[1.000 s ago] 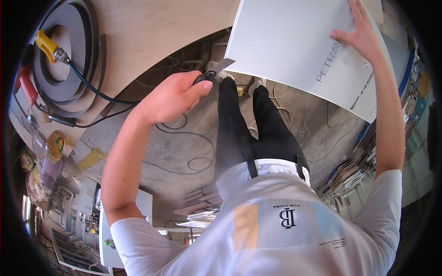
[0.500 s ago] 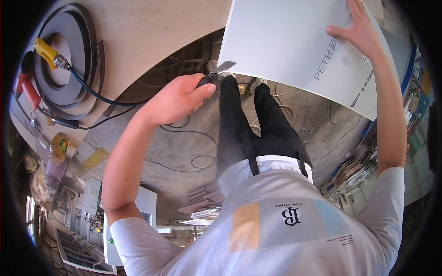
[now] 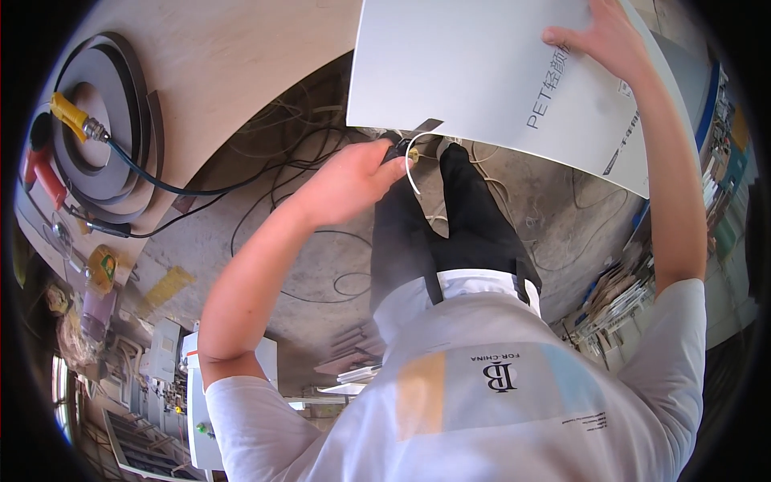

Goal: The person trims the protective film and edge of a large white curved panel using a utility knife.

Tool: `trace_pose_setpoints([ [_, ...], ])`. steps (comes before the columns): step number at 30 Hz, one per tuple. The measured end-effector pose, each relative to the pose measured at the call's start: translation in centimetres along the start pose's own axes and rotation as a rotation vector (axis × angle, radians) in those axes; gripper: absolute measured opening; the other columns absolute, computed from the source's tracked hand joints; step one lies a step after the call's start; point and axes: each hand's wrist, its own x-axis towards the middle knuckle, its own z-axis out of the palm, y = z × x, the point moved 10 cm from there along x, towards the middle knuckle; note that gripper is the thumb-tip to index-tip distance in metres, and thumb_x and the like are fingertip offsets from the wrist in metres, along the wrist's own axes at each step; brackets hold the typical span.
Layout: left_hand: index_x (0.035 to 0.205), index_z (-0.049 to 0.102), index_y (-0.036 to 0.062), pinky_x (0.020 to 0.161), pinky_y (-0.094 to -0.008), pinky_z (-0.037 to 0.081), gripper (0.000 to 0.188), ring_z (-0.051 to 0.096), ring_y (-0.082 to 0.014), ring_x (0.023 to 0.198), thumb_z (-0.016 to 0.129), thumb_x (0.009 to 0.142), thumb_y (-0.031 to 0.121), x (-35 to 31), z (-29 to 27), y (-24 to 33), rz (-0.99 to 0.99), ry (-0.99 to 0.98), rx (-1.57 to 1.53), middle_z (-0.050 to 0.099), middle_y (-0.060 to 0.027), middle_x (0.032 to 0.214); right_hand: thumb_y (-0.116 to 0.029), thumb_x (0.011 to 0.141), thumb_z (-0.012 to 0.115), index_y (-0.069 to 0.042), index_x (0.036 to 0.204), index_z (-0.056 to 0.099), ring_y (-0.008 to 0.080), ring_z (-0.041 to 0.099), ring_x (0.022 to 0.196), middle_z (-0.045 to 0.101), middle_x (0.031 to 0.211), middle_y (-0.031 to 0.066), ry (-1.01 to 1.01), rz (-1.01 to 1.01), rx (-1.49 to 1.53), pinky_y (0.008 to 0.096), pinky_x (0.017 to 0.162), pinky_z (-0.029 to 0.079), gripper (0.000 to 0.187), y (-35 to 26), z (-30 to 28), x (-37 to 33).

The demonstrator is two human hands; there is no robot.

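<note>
My left hand (image 3: 349,183) is closed around the dark handle of a cutter knife (image 3: 426,126), whose wide flat blade lies along the near edge of a large white panel (image 3: 450,68). From beside the blade a thin white strip (image 3: 411,165) curls downward. My right hand (image 3: 612,44) rests on the panel's right part with thumb and fingers spread; its fingertips run out of the picture at the top. Dark printing shows on the panel near that hand.
At left, a pale tabletop (image 3: 241,48) carries a coil of grey edge band (image 3: 132,153), a yellow air-hose connector (image 3: 71,115) and a red-handled tool (image 3: 46,177). Cables (image 3: 301,165) lie on the floor around my legs. Stacked boards (image 3: 606,313) stand at right.
My left hand has moved right with the knife along the panel's near edge, and a white strip now curls off there. The panel and my right hand appear shifted slightly left and up.
</note>
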Motion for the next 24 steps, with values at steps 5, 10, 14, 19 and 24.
trace_pose_setpoints([
  [5, 0.09, 0.055, 0.0005, 0.063, -0.0349, 0.043, 0.038, 0.049, -0.017, 0.066, 0.056, 0.107, 0.034, 0.9, 1.1, 1.0, 0.002, -0.007, 0.047, 0.053, -0.0056, 0.072, -0.065, 0.061, 0.088, 0.0, 0.163, 0.021, 0.0429, 0.017, 0.157, 0.016, 0.168, 0.032, 0.012, 0.003, -0.013, 0.0466, 0.127, 0.022, 0.138, 0.4, 0.0, -0.1],
  [10, 0.086, 0.053, 0.0032, 0.057, -0.0297, 0.041, 0.04, 0.045, -0.0089, 0.063, 0.057, 0.108, 0.037, 2.2, 2.7, 1.1, 0.003, -0.012, 0.069, 0.05, 0.0019, 0.069, -0.067, 0.061, 0.087, -0.001, 0.163, 0.021, 0.0433, 0.018, 0.157, 0.016, 0.167, 0.0321, 0.008, 0.007, -0.019, 0.0469, 0.127, 0.024, 0.138, 0.5, 0.1, -0.2],
  [14, 0.086, 0.053, 0.0027, 0.057, -0.0298, 0.041, 0.041, 0.045, -0.0089, 0.062, 0.057, 0.108, 0.037, 3.2, 4.2, 1.6, 0.038, -0.01, 0.058, 0.051, 0.0014, 0.069, -0.067, 0.061, 0.086, -0.002, 0.163, 0.022, 0.0438, 0.019, 0.156, 0.017, 0.167, 0.0319, 0.031, 0.005, -0.009, 0.0464, 0.126, 0.026, 0.137, 0.3, -0.1, -0.3],
  [19, 0.087, 0.053, 0.0025, 0.056, -0.0304, 0.041, 0.039, 0.046, -0.0093, 0.06, 0.056, 0.108, 0.036, 4.2, 6.1, 2.4, 0.015, -0.029, 0.035, 0.051, 0.0013, 0.068, -0.068, 0.062, 0.086, 0.0, 0.162, 0.022, 0.044, 0.02, 0.156, 0.018, 0.167, 0.0321, 0.044, -0.017, -0.02, 0.046, 0.125, 0.028, 0.137, 0.2, -0.3, -0.5],
  [24, 0.088, 0.053, 0.0025, 0.055, -0.0308, 0.042, 0.037, 0.047, -0.01, 0.059, 0.055, 0.108, 0.034, 5.7, 7.9, 2.7, 0.019, -0.04, 0.08, 0.052, 0.0007, 0.068, -0.072, 0.062, 0.084, 0.002, 0.161, 0.024, 0.0467, 0.022, 0.155, 0.02, 0.166, 0.034, 0.063, -0.036, -0.019, 0.0461, 0.125, 0.03, 0.137, 0.4, -0.2, -0.4],
])
